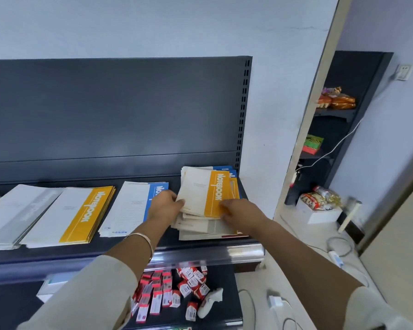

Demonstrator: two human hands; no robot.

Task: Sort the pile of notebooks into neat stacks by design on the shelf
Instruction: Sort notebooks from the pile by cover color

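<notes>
A loose pile of notebooks [200, 228] lies at the right end of the dark shelf [129, 248]. On top is a yellow-banded notebook [205, 189]. My left hand [165, 206] grips its left edge and my right hand [239, 210] holds its near right corner. Left of the pile stand three sorted stacks: a blue-banded stack [131, 208], a yellow-banded stack [69, 215] and a grey stack [17, 213]. Blue covers [224, 168] show at the back of the pile.
The shelf's dark back panel [105, 110] rises behind the stacks. On the lower shelf lie several small red-and-white boxes [172, 291] and a white scanner-like device [210, 302]. To the right are white cables [336, 251], a white box with snack packets [317, 206] and another dark rack [339, 120].
</notes>
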